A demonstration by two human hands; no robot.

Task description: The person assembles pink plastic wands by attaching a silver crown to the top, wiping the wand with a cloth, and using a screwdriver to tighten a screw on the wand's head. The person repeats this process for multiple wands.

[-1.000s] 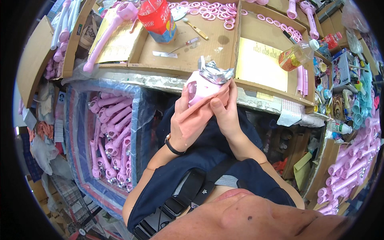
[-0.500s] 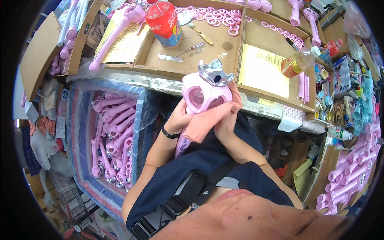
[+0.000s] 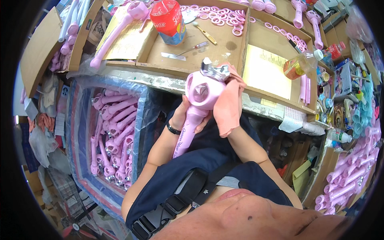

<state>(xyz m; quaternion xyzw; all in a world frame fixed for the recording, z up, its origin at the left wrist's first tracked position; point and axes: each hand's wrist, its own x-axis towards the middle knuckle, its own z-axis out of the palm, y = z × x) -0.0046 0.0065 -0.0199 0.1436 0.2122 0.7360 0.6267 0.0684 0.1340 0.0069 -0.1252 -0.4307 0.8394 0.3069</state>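
My left hand [image 3: 181, 115] is wrapped round the neck of a pink light stick [image 3: 205, 93], just under its round head with cut-out openings. A shiny silver crown [image 3: 216, 72] tops the head. The handle, with dark lettering, slants down toward my lap. An orange cloth [image 3: 227, 105] is in my right hand [image 3: 240, 109] and presses against the right side of the head and the crown. Most of my right fingers are hidden by the cloth.
Left of me, a lined bin [image 3: 140, 120] holds many pink light sticks. Ahead, cardboard trays [image 3: 192, 66] carry pink rings [image 3: 224, 18], a red-labelled bottle [image 3: 167, 22], a brush [image 3: 206, 34] and a screwdriver [image 3: 192, 49]. More pink sticks [image 3: 348, 172] are piled at right.
The light stick has turned and stands more upright. The cloth has shifted from the front of its head to the right side. My left fingers now show round the neck.
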